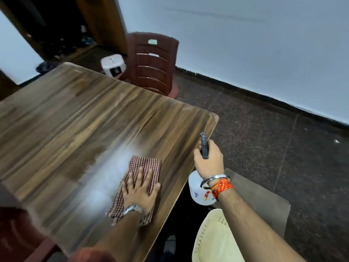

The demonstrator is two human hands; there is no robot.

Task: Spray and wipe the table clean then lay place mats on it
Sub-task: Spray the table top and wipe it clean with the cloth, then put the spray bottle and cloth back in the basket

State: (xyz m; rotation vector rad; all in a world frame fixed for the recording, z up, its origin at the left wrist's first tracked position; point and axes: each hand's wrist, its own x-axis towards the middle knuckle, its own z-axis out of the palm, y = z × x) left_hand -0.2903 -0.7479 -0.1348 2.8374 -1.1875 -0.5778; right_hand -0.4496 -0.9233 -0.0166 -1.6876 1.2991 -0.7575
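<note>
In the lower middle of the frame the left hand point(139, 190) lies flat with fingers spread and straight, pressing a red-and-white checked cloth point(147, 163) onto the wooden table point(75, 120) near its right edge, beside a pale, wet-looking sheen. Just right of that edge the right hand point(208, 161) has its fingers curled round the black head of a spray bottle point(197, 190), whose white body hangs below the wrist, off the table. A brown chair point(151, 63) and a white stool point(113, 66) stand at upper centre.
</note>
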